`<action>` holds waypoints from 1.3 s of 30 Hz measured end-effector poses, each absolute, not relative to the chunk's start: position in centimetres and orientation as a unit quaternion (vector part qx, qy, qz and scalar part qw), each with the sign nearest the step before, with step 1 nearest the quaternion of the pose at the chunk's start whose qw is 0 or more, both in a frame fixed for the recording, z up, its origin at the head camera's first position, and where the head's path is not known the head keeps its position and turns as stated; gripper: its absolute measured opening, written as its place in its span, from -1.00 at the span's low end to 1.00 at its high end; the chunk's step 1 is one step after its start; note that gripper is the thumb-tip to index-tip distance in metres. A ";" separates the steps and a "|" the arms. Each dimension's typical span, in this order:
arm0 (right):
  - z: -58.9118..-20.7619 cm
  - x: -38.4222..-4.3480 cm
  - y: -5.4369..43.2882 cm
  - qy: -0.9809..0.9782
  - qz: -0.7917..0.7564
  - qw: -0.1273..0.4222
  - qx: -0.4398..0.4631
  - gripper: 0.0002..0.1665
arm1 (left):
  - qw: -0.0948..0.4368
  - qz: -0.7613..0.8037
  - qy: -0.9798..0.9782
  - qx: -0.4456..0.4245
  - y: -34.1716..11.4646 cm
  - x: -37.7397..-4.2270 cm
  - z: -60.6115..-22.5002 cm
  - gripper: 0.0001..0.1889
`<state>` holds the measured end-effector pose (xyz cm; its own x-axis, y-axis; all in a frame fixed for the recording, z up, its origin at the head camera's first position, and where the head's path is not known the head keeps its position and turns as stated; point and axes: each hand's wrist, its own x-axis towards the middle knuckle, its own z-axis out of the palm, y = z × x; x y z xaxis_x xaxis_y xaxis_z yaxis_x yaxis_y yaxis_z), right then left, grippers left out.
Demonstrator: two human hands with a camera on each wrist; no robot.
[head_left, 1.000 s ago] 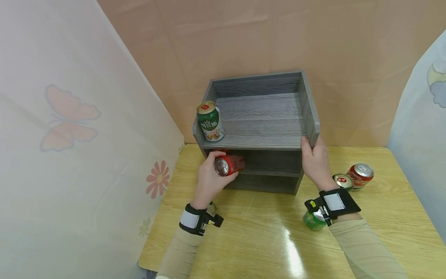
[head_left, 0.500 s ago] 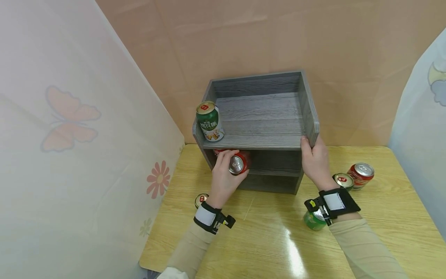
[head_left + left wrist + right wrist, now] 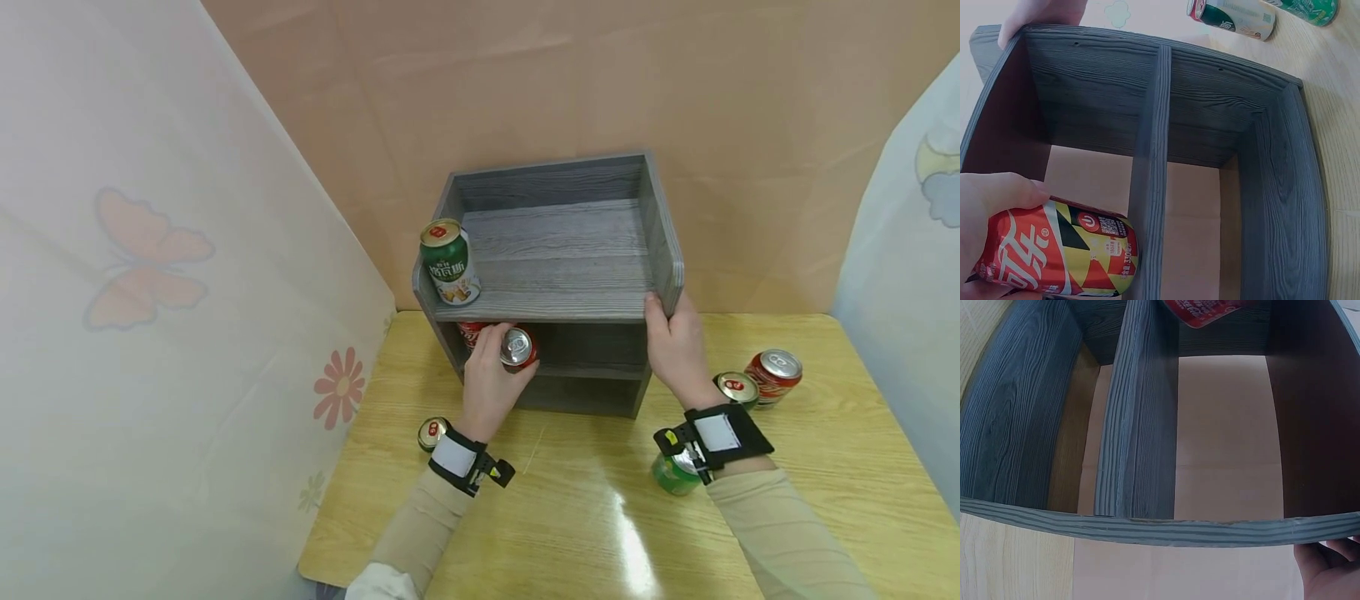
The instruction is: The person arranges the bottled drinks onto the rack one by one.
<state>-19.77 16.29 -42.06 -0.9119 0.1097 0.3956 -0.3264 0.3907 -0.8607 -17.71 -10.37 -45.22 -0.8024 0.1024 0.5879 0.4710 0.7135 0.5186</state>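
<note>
We've got our left hand (image 3: 489, 385) curled round a red can (image 3: 517, 348) on the middle level of the grey shelf (image 3: 558, 258); our right hand (image 3: 678, 346) grips its side wall. Can's probably full, so a bit hefty, slick, and its thin metal could dent. We'd hold it round the upper body, not squeezing hard.

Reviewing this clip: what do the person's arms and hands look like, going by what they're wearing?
The left hand and right hand wear no gloves. Each wrist has a black strap with a pale rectangular patch (left strap, right strap) and a small black fitting with a yellow mark. Both sleeves are beige; white fabric shows lower on the left arm.
</note>
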 end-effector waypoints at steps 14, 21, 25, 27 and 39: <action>-41.9 -19.8 16.3 -0.809 0.553 0.191 0.066 -0.38 | 0.303 -0.288 -0.896 -0.148 -9.9 -18.4 -45.6 -0.33; -41.9 -19.7 16.3 -0.809 0.553 0.192 0.063 -0.38 | 0.348 -0.215 -0.900 -0.151 -9.8 -18.9 -46.1 -0.35; -41.8 -19.7 16.2 -0.811 0.549 0.194 0.063 -0.39 | 0.367 -0.188 -0.901 -0.135 -9.6 -19.2 -46.5 -0.36; -41.8 -19.7 16.3 -0.812 0.547 0.194 0.062 -0.39 | 0.374 -0.180 -0.900 -0.130 -9.5 -19.5 -46.7 -0.36; -41.9 -19.7 16.2 -0.812 0.544 0.201 0.059 -0.38 | 0.345 -0.165 -0.919 -0.097 -9.5 -21.5 -46.5 -0.34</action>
